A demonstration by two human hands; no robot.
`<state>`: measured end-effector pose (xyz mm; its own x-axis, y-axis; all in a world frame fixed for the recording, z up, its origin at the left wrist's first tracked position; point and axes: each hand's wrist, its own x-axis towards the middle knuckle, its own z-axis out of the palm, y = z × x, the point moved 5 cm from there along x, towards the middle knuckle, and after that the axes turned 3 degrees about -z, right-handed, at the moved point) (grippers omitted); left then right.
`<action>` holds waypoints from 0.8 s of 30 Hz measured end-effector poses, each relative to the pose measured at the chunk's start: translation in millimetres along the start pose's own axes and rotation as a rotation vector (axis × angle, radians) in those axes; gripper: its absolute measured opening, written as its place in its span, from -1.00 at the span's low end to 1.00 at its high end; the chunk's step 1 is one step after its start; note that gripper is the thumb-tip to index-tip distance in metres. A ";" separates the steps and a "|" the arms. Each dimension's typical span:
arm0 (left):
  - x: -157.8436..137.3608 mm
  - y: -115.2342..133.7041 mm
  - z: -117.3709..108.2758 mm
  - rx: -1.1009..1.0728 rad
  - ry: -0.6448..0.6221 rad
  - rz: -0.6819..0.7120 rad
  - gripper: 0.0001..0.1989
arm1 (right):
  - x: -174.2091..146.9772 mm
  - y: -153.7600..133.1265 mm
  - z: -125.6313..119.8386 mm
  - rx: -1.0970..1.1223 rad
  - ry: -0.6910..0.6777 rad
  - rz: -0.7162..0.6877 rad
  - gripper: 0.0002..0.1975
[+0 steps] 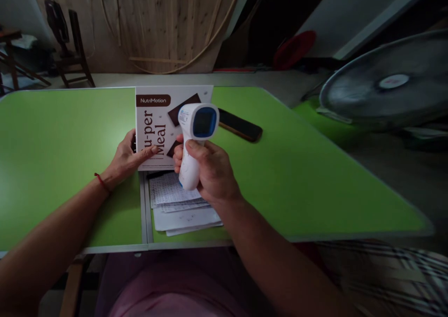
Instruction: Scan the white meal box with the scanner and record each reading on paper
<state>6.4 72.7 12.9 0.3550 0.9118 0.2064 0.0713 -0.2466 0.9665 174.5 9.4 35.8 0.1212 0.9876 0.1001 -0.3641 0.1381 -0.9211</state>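
My left hand [135, 154] grips the left side of a white and brown NutriMotion box [152, 121], thumb across its front and the other fingers behind it. The box stands upright, facing me. In front of its right part, my right hand [213, 168] is wrapped round the handle of a white infrared thermometer [191, 168] with a blue-rimmed screen. The screen looks dark and faces me. My right thumb rests just below the screen. Below the box lie several sheets of paper [182, 219] with writing, and a dark pen [157, 173] partly hidden by the box.
A dark phone [241, 126] lies on the green table [297, 182], right of the box. A metal seam [146, 233] crosses the table in front of me. A large fan [378, 84] stands beyond its right edge. A wooden chair [73, 60] is at the back left.
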 end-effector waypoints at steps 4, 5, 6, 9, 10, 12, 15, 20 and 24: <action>0.5 -1.7 -0.8 0.008 0.005 -0.018 -0.38 | -1.0 0.4 -1.3 -0.021 -0.013 -0.003 -0.54; 0.6 -1.8 -1.1 0.011 0.008 -0.019 -0.38 | -1.1 0.5 -1.6 -0.030 -0.017 -0.003 -0.55; 0.6 -1.7 -1.4 0.012 0.012 -0.017 -0.37 | -1.1 0.5 -1.8 -0.039 -0.020 -0.003 -0.55; 0.5 -1.5 -1.9 0.012 0.008 -0.019 -0.37 | -0.5 1.2 -2.3 -0.057 -0.018 0.013 -0.55; 0.3 -1.5 -1.8 0.013 -0.001 -0.021 -0.37 | -0.2 1.4 -2.4 -0.056 -0.017 0.019 -0.55; 0.1 -1.4 -2.2 0.025 -0.011 -0.020 -0.37 | 0.0 1.2 -2.5 -0.051 -0.017 0.025 -0.55; 0.6 -1.2 -5.3 0.071 0.019 -0.008 -0.36 | -0.6 -0.3 -1.9 -0.042 -0.025 0.025 -0.55; 2.8 -2.9 -9.4 0.155 0.062 -0.020 -0.28 | -1.9 -2.6 -1.2 -0.007 -0.014 0.044 -0.52; 2.5 -5.0 -8.2 0.060 0.042 -0.044 -0.26 | -2.4 -3.3 -1.1 0.004 -0.007 0.043 -0.52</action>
<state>-0.8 78.9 9.8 0.3108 0.9348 0.1717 0.1419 -0.2243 0.9641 176.5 6.5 38.2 0.0990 0.9931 0.0629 -0.3725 0.0956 -0.9231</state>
